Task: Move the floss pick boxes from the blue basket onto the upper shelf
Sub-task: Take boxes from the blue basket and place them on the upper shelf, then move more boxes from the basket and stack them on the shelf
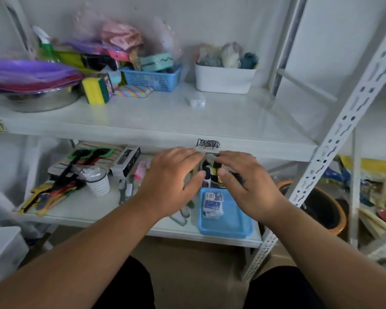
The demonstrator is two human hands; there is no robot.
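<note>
A blue basket (228, 221) stands on the lower shelf at the front right. Several small white-and-blue floss pick boxes (212, 204) lie in its far left corner. One clear floss pick box (195, 99) lies on the upper shelf (156, 117), in front of the white bin. My left hand (172, 181) and my right hand (246, 186) hover palm down just beyond the basket, under the upper shelf's front edge. Their fingertips meet around a small pale box (210, 158), which is blurred. Both thumbs hang free below.
The upper shelf holds a white bin (224, 80), a small blue mesh basket (152, 78), sponges (96, 90) and a metal bowl (40, 101) with purple lids. Dark bottles (210, 175) stand behind the basket. Toothbrushes, a cup (98, 182) and a black box (126, 161) lie to the left. A slotted upright (334, 139) rises on the right.
</note>
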